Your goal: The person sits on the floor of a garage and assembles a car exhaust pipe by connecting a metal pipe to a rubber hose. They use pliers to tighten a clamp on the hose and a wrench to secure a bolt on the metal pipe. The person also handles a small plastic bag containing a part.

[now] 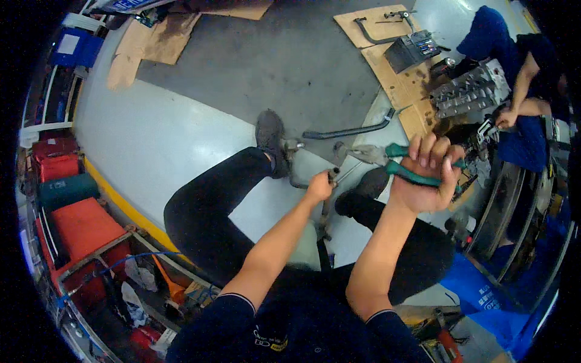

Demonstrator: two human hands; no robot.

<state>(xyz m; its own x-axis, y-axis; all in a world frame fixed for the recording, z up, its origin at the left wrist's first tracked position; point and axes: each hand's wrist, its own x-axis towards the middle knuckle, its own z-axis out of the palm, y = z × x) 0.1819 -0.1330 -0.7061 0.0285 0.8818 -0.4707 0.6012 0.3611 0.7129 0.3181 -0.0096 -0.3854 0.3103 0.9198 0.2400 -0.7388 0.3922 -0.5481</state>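
Observation:
My right hand [428, 172] is wrapped round the green handles of a pair of pliers [396, 158], raised over my right knee. The metal jaws point left, toward my left hand. My left hand [321, 186] is closed round a dark metal pipe [325, 209] between my legs. The pipe's open end shows just above the fingers, and its lower part runs down toward my lap. A thin shiny rod [349, 172] slants up from beside that hand; what it belongs to cannot be made out. On the floor beyond my feet lies a bent black pipe [351, 132].
At right, cardboard [396, 91] bears a dark toolbox [413, 51] and a metal engine block [469, 91]. A co-worker's hand [507, 118] is at parts beside it. Red bags [91, 224] and an open-topped metal cart [103, 266] stand left. A blue sheet [484, 296] lies lower right.

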